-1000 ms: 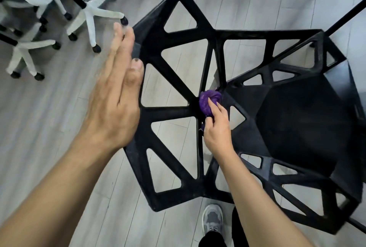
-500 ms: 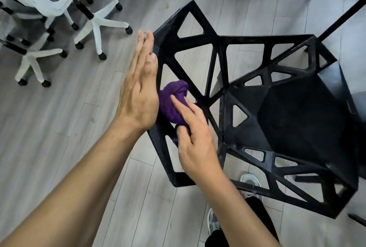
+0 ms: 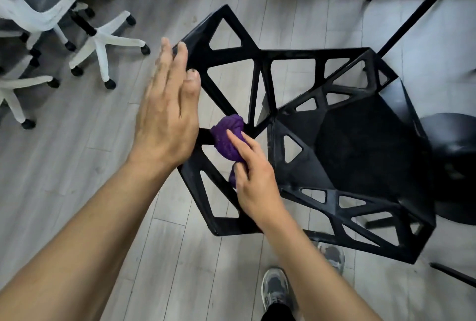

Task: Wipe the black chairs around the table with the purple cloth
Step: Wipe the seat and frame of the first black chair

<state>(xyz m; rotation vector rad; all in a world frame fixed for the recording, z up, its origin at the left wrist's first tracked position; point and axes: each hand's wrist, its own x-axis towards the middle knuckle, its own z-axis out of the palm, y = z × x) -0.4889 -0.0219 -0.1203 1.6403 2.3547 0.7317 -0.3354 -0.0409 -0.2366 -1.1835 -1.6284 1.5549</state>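
Observation:
A black chair (image 3: 260, 59) with a lattice of triangular cut-outs fills the middle of the head view, seen from above and behind its backrest. My right hand (image 3: 253, 181) grips a bunched purple cloth (image 3: 228, 138) and presses it against a bar in the middle of the backrest. My left hand (image 3: 167, 117) lies flat with straight fingers against the outer left edge of the backrest, just left of the cloth. The solid black seat (image 3: 360, 145) lies to the right.
White swivel chair bases (image 3: 103, 42) on castors stand at the upper left on the grey plank floor. Thin black table legs (image 3: 409, 19) slant at the upper right, and a round black base (image 3: 453, 166) sits at the right edge. My grey shoes (image 3: 275, 289) are below.
The cloth and my right hand slid from the backrest's left edge back toward its middle. My left hand stayed flat on the outer edge. The view tilted up, showing more floor and wall.

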